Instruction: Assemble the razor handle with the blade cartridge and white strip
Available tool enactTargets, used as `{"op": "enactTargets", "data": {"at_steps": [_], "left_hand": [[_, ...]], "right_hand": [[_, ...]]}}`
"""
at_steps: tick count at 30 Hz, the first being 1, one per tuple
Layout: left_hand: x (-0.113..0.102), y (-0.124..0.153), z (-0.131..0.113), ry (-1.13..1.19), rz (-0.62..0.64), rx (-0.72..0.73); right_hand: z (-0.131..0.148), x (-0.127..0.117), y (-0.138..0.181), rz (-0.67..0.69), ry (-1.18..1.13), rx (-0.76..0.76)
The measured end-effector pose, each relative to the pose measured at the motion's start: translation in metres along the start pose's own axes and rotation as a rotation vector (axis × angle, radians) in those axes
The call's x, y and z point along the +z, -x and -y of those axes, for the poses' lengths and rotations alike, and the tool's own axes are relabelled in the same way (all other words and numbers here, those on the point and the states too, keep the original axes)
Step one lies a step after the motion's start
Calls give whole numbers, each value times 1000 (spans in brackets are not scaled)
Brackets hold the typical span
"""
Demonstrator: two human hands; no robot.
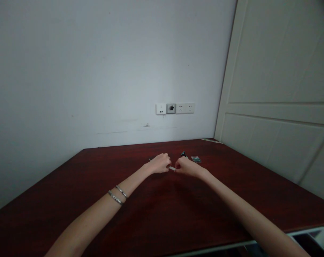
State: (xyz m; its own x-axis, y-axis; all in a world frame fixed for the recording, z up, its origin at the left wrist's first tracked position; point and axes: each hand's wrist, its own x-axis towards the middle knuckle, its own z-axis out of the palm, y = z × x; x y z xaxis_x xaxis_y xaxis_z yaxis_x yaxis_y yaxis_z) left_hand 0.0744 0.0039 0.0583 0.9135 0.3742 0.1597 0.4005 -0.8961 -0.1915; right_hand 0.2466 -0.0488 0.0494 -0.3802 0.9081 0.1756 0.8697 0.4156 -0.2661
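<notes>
Both arms reach out over the dark red table [103, 167]. Between my left hand [160, 163] and my right hand [187, 166] shows a small whitish strip [172, 168]; its kind is too small to make out. The fingers of each hand are closed at one end of it. Part of a dark object [151, 159] peeks out behind my left hand. Just beyond my right hand stands a small black item [183, 154], partly hidden. To its right lies a small clear packet with something green in it [196, 159].
A white wall with a row of sockets [185, 108] rises behind the table. At the right stands a pale panelled door [274, 142]. A thin light strip [212, 141] lies at the far right corner. Below the near edge, some items [312, 244] are partly visible.
</notes>
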Motion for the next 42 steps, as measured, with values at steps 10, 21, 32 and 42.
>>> {"op": "enactTargets", "data": {"at_steps": [10, 21, 32, 42], "left_hand": [[-10, 9, -3, -106, -205, -2], [15, 63, 60, 56, -396, -464], [57, 107, 81, 24, -190, -701], [67, 112, 82, 84, -182, -724]], "right_hand": [[-19, 8, 7, -84, -88, 129], [-112, -14, 40, -212, -137, 711], [-138, -1, 34, -116, 39, 825], [-140, 4, 35, -104, 204, 788]]}}
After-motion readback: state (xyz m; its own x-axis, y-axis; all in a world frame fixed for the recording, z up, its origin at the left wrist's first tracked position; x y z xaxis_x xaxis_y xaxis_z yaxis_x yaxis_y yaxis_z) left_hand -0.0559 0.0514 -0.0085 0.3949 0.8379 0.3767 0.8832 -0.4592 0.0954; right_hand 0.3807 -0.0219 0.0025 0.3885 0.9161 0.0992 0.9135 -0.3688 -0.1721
